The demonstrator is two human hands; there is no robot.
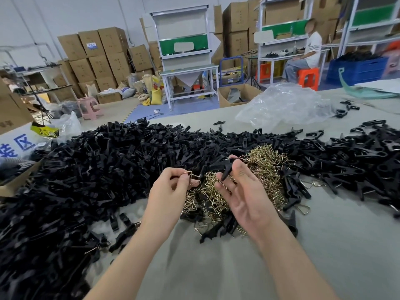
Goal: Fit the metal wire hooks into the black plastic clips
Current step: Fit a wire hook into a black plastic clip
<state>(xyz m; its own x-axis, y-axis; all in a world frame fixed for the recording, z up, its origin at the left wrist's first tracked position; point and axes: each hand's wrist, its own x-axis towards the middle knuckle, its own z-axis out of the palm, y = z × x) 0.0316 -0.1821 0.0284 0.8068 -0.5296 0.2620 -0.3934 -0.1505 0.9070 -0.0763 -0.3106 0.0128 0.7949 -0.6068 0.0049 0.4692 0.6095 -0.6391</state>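
Note:
My left hand [171,187] pinches a bent metal wire hook [191,177] between thumb and fingers, holding it above the table. My right hand [240,187] pinches a black plastic clip [227,167] between thumb and forefinger, palm up, its other fingers spread. The hook and the clip are a short gap apart. Beneath both hands lies a tangled heap of brass-coloured wire hooks [262,167]. A very large pile of black clips [91,169] covers the table's left and back.
The grey table [216,267] is bare in front of me. More black clips [368,156] lie at the right, some with wires fitted. A crumpled clear plastic bag [285,105] sits behind. A person sits on an orange stool [308,77] far back.

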